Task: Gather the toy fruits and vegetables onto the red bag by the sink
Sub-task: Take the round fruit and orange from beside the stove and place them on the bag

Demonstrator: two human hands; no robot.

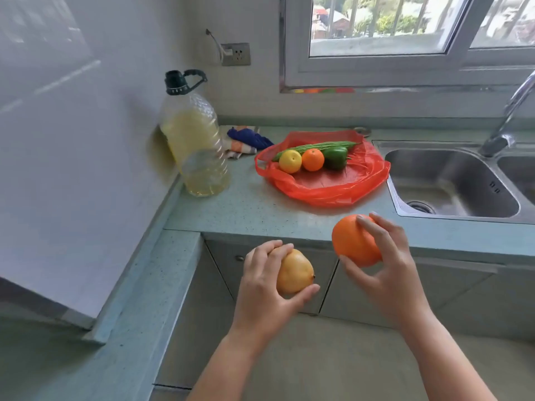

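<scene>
A red plastic bag (327, 186) lies flat on the counter left of the sink. On it rest a yellow lemon (290, 161), a small orange (312, 159), a green pepper (335, 157) and a long green bitter gourd (318, 146) behind them. My left hand (266, 287) grips a yellow pear (293, 272) in front of the counter edge. My right hand (385, 264) holds a large orange (351, 240) just over the counter's front edge, below the bag.
A big oil bottle (194, 140) with a black cap stands at the counter's left corner by the wall. A blue and striped cloth (246, 141) lies behind it. The steel sink (451, 183) and faucet (506, 123) are on the right. Cabinet doors (362, 293) are below.
</scene>
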